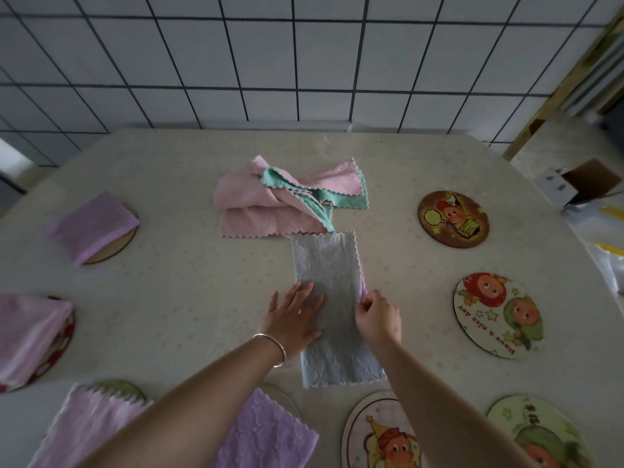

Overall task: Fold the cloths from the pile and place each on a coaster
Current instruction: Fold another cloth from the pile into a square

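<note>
A grey-blue cloth point(329, 265) lies folded into a long strip on the table's middle. My left hand point(293, 320) presses flat on its left side, fingers straight. My right hand point(376, 319) pinches the strip's right edge, where a purple underside shows. Behind the strip sits the pile point(280, 197) of pink and teal cloths. Folded cloths rest on coasters at the left: a purple one point(91, 224), a pink one point(27, 332), a pink one point(91, 423) and a purple one point(266, 434) near me.
Bare cartoon coasters lie on the right: a dark one point(453, 218), a white one point(498, 315), and two near the front edge point(374, 430) point(537, 434). A tiled wall point(304, 62) stands behind the table. A cardboard box point(580, 184) sits off the right side.
</note>
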